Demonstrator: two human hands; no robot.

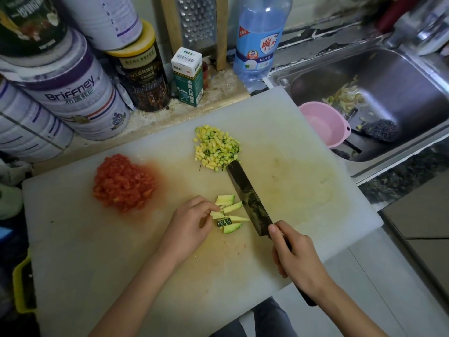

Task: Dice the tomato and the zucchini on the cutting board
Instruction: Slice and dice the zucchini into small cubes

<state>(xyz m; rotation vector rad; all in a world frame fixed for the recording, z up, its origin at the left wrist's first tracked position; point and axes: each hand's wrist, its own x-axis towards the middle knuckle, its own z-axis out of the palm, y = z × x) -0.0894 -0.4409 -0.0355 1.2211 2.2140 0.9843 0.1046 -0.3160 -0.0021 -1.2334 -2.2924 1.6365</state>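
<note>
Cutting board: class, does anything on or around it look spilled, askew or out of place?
The cutting board lies askew, its far right corner overhanging the sink above a pink bowl. Red juice stains the board around the diced tomato.

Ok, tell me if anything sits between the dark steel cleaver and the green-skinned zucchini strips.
Nothing visible does. The dark steel cleaver lies just right of the green-skinned zucchini strips; the left hand holds them from the left side.
</note>
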